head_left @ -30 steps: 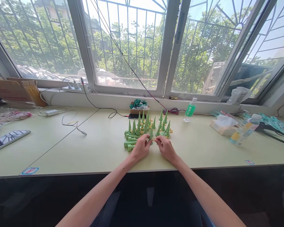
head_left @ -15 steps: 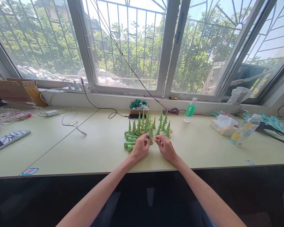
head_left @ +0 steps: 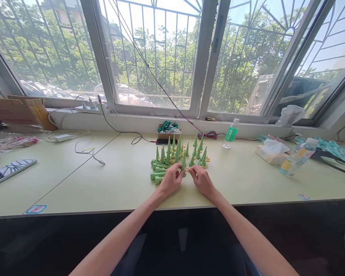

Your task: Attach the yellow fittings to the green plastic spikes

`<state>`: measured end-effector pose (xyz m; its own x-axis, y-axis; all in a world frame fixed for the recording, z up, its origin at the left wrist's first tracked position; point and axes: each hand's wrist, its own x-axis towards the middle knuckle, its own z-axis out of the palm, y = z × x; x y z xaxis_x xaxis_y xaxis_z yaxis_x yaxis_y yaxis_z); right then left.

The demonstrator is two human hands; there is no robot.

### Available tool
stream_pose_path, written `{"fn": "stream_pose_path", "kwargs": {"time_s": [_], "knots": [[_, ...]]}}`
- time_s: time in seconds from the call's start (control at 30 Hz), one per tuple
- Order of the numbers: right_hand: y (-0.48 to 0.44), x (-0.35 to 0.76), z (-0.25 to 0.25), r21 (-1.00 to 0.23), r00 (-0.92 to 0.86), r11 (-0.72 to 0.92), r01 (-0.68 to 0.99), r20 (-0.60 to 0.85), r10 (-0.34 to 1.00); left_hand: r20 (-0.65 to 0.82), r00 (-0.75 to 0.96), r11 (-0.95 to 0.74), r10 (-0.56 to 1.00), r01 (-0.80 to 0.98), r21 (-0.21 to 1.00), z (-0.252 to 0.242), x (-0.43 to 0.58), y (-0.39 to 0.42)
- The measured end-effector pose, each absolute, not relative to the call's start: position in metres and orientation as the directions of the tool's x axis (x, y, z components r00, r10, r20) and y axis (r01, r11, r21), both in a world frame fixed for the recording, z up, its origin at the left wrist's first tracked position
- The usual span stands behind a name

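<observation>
A cluster of green cone-shaped spikes (head_left: 178, 151) stands upright on the pale table (head_left: 109, 180), with small yellow parts among them. Several more green spikes (head_left: 157, 174) lie flat at the cluster's left. My left hand (head_left: 171, 179) pinches one upright green spike (head_left: 183, 163) at the cluster's near edge. My right hand (head_left: 201, 179) meets it from the right, its fingertips closed on a small yellow piece at that spike's base. The two hands nearly touch.
Behind the cluster sit a small box of green items (head_left: 168, 129) and a dark phone (head_left: 163, 141). A green-labelled bottle (head_left: 230, 133) stands right of them. Tissues (head_left: 271, 150) and another bottle (head_left: 296, 158) are at the right; cables (head_left: 89, 147) and a tablet (head_left: 8, 170) at the left.
Both hands stay at the cluster's near edge with small finger movements on the spike; the view has shifted very slightly. Nothing else moved.
</observation>
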<state>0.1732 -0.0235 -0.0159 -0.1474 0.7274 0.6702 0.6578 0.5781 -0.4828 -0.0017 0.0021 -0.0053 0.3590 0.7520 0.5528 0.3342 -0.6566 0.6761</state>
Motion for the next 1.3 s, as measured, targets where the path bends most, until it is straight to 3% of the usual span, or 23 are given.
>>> {"fn": "stream_pose_path", "kwargs": {"time_s": [0.37,0.83,1.3], "knots": [[-0.0268,0.1721,-0.0163,-0.545,-0.133,0.586,0.600,0.655,0.744,0.554,0.338,-0.648,0.761,0.347,0.678,-0.0034,-0.0011,0.0015],[-0.0253,0.1728,-0.0149,-0.495,-0.132,0.530,0.689,0.633,0.763,0.558,0.364,-0.664,0.746,0.336,0.669,-0.0066,-0.0017,0.0025],[-0.0251,0.1729,-0.0164,-0.508,-0.136,0.592,0.626,0.676,0.724,0.560,0.349,-0.658,0.752,0.342,0.670,-0.0068,-0.0017,0.0037]]}}
